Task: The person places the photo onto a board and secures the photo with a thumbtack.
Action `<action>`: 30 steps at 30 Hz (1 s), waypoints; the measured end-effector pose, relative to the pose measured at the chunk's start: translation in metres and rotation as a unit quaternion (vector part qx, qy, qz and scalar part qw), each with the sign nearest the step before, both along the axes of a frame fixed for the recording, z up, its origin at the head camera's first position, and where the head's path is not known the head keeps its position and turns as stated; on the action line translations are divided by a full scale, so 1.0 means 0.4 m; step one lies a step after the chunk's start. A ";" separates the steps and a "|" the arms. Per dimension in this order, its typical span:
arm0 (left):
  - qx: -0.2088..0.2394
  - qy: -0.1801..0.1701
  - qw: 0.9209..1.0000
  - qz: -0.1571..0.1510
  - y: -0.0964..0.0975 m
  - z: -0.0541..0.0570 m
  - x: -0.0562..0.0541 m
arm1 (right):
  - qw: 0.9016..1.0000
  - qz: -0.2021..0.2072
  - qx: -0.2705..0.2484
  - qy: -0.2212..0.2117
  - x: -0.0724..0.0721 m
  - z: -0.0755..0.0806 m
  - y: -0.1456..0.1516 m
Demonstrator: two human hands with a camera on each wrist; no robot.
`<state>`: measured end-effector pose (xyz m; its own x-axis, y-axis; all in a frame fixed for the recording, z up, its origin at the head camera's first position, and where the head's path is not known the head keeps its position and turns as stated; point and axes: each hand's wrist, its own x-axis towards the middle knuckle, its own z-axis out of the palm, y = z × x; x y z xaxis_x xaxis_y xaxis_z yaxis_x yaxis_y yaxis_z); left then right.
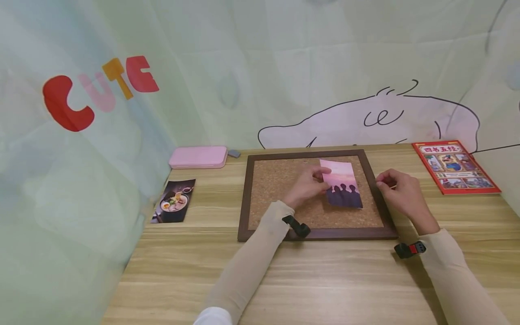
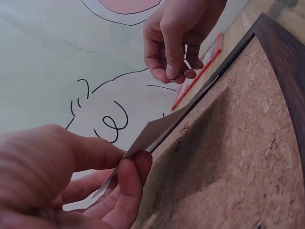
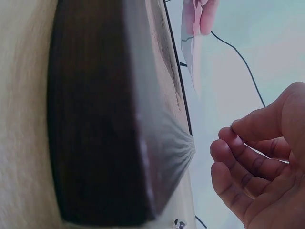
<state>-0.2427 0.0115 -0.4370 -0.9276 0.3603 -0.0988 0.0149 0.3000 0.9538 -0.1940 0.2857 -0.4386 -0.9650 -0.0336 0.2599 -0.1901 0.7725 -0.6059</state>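
Photo (image 1: 344, 186) in left hand (image 1: 307, 186)

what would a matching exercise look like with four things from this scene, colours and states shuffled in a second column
1. sunset photo
2. slim case
3. book
4. corkboard

A. plain pink
B. framed in dark brown
C. pinched by the left hand
D. bordered in red

Pairs: 1-C, 2-A, 3-D, 4-B
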 end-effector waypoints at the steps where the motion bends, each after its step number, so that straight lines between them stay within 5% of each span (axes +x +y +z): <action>1: 0.000 -0.002 1.000 0.001 0.004 -0.001 -0.001 | 1.000 0.000 -0.001 -0.001 0.000 0.000 0.000; 16: -0.071 0.016 0.997 0.016 0.046 -0.036 -0.006 | 1.000 -0.001 -0.002 -0.013 0.004 -0.002 0.001; 30: -0.116 0.052 0.991 0.030 0.067 -0.034 -0.005 | 1.000 -0.002 -0.006 -0.015 0.000 -0.011 0.001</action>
